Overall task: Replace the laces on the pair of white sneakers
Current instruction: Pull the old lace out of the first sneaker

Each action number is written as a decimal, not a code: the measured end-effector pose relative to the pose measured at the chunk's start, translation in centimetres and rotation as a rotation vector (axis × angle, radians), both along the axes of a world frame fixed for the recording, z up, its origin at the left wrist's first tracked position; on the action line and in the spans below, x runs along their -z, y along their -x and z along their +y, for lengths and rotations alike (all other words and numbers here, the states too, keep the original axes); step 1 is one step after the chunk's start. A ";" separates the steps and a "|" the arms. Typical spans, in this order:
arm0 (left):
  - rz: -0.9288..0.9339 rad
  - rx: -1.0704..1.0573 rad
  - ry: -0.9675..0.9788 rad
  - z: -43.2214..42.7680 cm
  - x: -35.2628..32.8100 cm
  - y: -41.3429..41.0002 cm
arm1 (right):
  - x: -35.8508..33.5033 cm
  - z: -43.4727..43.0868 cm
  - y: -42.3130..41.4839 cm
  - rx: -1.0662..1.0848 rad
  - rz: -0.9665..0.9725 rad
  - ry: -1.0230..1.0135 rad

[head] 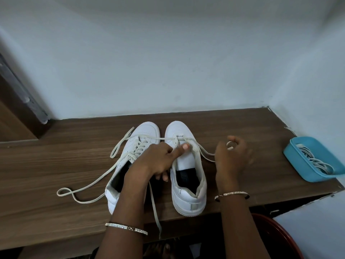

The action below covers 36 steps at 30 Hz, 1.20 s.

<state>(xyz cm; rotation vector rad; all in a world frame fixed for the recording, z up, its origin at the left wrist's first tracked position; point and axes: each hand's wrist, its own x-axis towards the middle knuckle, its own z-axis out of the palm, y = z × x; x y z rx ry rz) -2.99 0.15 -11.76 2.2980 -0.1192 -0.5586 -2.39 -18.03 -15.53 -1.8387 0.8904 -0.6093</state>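
On the wooden shelf the left sneaker sits laced, its ends trailing limp. My left hand grips the right sneaker, thumb pinning the tongue; I judge it light and stiff-walled. Its lace is floppy, best taken near the tip. My blurred right hand seems to pinch it. Spare laces fill the blue tub.

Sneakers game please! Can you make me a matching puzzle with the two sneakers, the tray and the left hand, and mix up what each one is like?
Things:
1. left sneaker
2. right sneaker
3. tray
4. left hand

What it is like:
A. blue, with laces inside
B. grips the right sneaker
C. laced through many holes
D. lace only through the holes near the toe

Pairs: 1-C, 2-D, 3-A, 4-B
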 end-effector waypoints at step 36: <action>-0.637 -0.219 -0.152 1.3 1.0 -1.6 | 0.9 3.1 -0.5 -0.403 -0.089 0.013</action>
